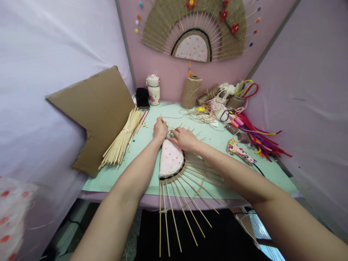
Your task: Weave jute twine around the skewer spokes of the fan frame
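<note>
A half-made fan lies on the pale green table (108,174): a pink dotted half-disc (170,158) edged in black cord and jute, with several thin wooden sticks (185,206) fanning out past the table's near edge. My left hand (160,129) rests at the far left of the fan, its fingers curled among the stick ends. Beside it, my right hand (185,139) lies palm down on the fan's far edge, fingers pinching at the sticks or jute twine there. What exactly each hand grips is hidden.
A bundle of wooden sticks (123,139) leans on a cardboard sheet (94,108) at left. At the back stand a jute twine spool (191,91), a white bottle (153,89) and a black box (142,98). Pipe cleaners (258,139), scissors (246,88) and a glue gun (239,149) clutter the right. A finished fan (194,27) hangs on the wall.
</note>
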{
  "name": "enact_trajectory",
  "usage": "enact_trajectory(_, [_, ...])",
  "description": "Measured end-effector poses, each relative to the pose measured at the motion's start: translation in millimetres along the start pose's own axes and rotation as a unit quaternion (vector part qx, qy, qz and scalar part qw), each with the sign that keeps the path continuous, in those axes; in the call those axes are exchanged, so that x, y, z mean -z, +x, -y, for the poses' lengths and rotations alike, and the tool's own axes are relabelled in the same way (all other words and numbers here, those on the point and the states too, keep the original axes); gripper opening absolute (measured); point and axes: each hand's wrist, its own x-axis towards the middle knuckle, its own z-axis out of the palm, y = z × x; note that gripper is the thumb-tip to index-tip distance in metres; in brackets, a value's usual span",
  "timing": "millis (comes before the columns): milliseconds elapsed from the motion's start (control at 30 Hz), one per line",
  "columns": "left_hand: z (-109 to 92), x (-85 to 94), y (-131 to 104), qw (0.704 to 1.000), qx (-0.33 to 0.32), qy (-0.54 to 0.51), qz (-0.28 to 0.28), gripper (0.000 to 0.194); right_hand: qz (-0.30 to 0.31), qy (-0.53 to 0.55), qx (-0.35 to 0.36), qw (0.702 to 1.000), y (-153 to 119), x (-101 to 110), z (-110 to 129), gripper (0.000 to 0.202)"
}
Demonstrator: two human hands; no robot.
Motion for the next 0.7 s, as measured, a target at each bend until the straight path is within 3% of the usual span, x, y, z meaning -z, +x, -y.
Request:
enact_trajectory(533, [5, -2.0, 8, 0.995, 0.026, -0.089, 0.026, 0.006, -0.027, 0.005, -0.003, 1.0, 1, -2, 0, 0.046])
enact_trajectory(700, [6, -3.5, 10, 0.986, 0.048, -0.148, 0.055, 0.005, -0.072, 0.02, -0.002, 0.997, 7, 0, -12, 0.04])
